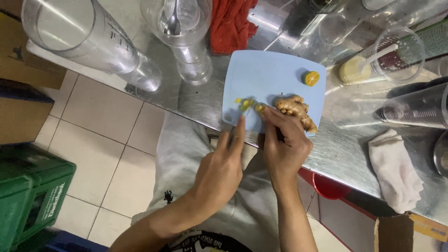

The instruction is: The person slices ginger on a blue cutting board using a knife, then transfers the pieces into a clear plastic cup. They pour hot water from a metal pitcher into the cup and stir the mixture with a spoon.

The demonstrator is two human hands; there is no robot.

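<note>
Ginger (294,111) near board (270,74) edge, R hand (284,144) maybe touching.

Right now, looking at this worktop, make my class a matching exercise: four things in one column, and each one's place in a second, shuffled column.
Things:
1. ginger root
2. halved citrus
3. red cloth
4. white cloth

Places:
A. far right corner of the blue cutting board
B. on the steel counter, right of the board
C. under the right hand, on the board
D. beyond the board, at the counter's far edge

Pairs: 1-C, 2-A, 3-D, 4-B
</note>
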